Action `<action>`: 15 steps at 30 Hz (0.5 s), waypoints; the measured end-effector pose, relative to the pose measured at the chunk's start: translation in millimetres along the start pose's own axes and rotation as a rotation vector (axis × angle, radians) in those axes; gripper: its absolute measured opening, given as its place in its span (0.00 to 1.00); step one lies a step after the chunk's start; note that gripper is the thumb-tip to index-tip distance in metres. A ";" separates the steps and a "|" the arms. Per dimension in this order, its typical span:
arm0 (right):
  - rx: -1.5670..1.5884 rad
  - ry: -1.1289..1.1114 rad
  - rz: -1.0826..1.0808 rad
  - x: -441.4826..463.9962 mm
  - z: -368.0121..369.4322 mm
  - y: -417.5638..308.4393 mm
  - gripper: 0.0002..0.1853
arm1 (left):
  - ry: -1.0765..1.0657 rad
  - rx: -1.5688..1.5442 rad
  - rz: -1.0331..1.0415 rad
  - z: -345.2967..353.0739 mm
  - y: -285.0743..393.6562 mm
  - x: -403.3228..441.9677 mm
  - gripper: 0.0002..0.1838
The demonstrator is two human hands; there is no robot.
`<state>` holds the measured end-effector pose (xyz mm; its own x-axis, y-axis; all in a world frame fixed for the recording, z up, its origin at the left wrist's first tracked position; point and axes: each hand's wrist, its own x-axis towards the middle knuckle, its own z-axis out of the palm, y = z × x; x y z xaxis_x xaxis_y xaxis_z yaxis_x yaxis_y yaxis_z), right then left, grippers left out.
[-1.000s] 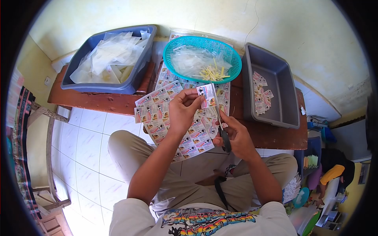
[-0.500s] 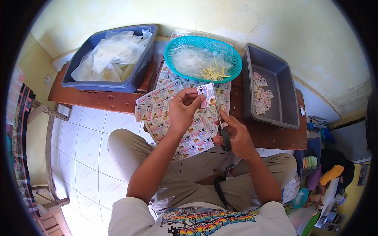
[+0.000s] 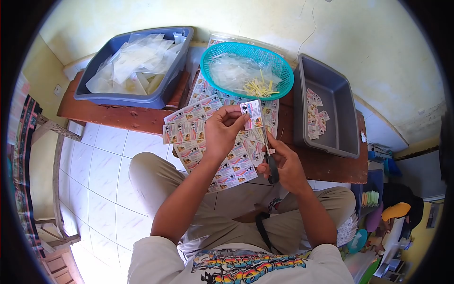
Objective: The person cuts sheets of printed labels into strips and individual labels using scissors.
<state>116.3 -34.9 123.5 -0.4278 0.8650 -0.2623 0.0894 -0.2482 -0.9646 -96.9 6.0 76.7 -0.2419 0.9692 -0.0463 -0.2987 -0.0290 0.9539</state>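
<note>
My left hand (image 3: pixel 224 130) pinches a small printed label (image 3: pixel 251 114) between thumb and fingers, above the bench. In my right hand (image 3: pixel 286 165) are black-handled scissors (image 3: pixel 272 166), their blades pointing up beside the label's lower right edge. Printed label sheets (image 3: pixel 236 166) lie overlapping below my hands, partly hidden by my left forearm. A teal basket (image 3: pixel 206 71) beyond the label holds clear plastic bags and thin yellowish strips (image 3: pixel 259 88). Cut labels (image 3: pixel 316 113) lie inside the grey tub (image 3: pixel 338 102) on the right.
A blue-grey tub (image 3: pixel 163 90) filled with translucent plastic sheets stands at the left of the reddish-brown bench (image 3: pixel 118 113). My crossed legs are below the bench. At the lower right, a person in dark clothing (image 3: pixel 402 196) is near containers and green-tipped sticks (image 3: pixel 370 199).
The scissors' blades have moved down slightly from the label's top edge to its lower right side. The whole view has shifted slightly.
</note>
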 end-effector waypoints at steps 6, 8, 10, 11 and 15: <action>-0.011 -0.004 0.004 -0.4 1.6 -2.7 0.52 | 0.003 0.029 -0.004 -0.6 -2.8 0.6 0.12; -0.002 -0.003 0.019 -0.8 2.3 -5.5 0.51 | 0.003 0.036 -0.006 -0.5 -3.4 0.7 0.11; 0.015 -0.012 0.019 -0.7 1.5 -5.9 0.51 | 0.000 0.024 -0.003 -0.9 -4.0 0.6 0.12; 0.012 -0.014 0.022 -0.8 1.0 -5.2 0.51 | 0.003 0.021 -0.006 -0.8 -3.1 0.3 0.12; -0.012 -0.009 -0.006 0.7 -1.6 1.6 0.52 | -0.006 0.064 -0.039 -0.9 1.7 -0.3 0.13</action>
<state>117.5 -34.0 121.8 -0.4365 0.8624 -0.2565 0.0976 -0.2380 -0.9664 -98.1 5.4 78.1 -0.2255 0.9707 -0.0824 -0.2479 0.0247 0.9685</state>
